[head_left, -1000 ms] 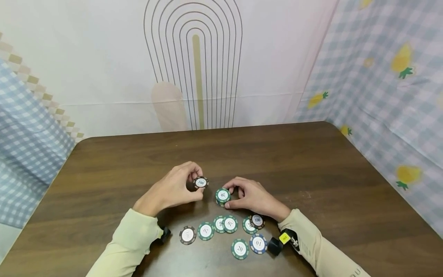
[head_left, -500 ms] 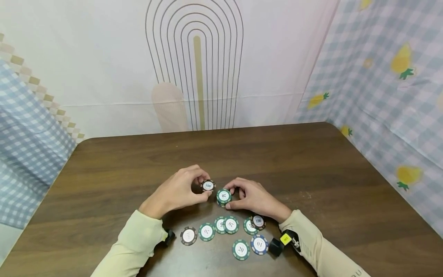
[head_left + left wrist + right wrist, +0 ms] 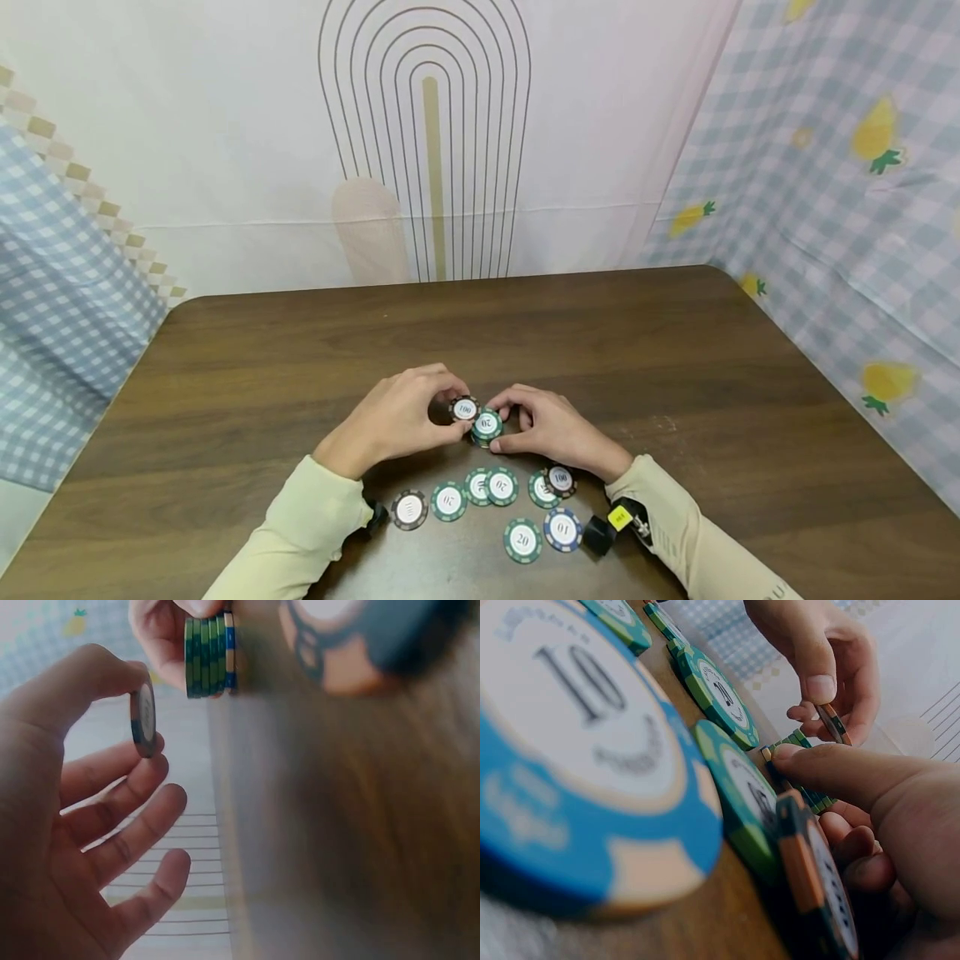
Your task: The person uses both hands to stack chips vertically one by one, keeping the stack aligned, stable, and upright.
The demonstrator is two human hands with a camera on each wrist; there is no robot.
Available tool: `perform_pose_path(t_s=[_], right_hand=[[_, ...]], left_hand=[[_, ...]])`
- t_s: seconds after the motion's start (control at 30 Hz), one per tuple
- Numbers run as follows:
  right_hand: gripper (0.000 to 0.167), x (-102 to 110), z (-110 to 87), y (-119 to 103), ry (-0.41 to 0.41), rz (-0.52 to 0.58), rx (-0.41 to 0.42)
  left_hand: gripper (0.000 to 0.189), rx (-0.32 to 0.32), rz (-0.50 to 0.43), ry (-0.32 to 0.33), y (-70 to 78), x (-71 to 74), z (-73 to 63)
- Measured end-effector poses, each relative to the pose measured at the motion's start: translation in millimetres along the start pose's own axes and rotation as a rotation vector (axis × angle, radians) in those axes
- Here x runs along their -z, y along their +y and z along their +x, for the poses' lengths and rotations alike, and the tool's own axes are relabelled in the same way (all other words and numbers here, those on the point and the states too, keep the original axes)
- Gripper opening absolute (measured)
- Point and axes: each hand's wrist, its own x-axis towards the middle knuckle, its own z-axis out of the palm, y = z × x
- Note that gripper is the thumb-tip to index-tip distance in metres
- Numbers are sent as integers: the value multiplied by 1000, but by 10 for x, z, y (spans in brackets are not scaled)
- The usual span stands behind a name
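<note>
My left hand [image 3: 401,412] pinches a black 100 poker chip [image 3: 465,409] by its edges, between thumb and fingers. In the left wrist view that chip [image 3: 144,720] stays apart from a short stack of poker chips [image 3: 210,656], green ones with a blue one at the table end. My right hand [image 3: 551,427] grips the stack [image 3: 486,428] from the right, thumb on the near side and fingers on the far side. A green 20 chip tops it. The right wrist view has the held black chip [image 3: 832,724] just above the stack, which the right thumb partly hides.
Nearer me on the brown table [image 3: 300,342] lie a black chip [image 3: 409,510], a green chip [image 3: 448,502], two overlapping green chips [image 3: 501,487], a black chip [image 3: 560,481] over a green one, another green chip [image 3: 522,541] and a blue 10 chip [image 3: 562,531]. Cloth hangs behind.
My left hand has moved right and slightly nearer me with the black poker chip, bringing it close beside the stack's top. The right hand keeps its grip on the stack in the same place.
</note>
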Motion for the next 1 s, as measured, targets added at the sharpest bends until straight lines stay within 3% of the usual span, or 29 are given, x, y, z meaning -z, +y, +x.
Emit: perform_pose_path(t_s=[0.5,1.0], right_hand=[[37,-10,-1,16,-6,12,-5],[39,-9,-5,11,-1,13,-14]], left_hand=[[32,8,118,-17,153,-97,10],[31,-3,132,-9,224,-146,20]])
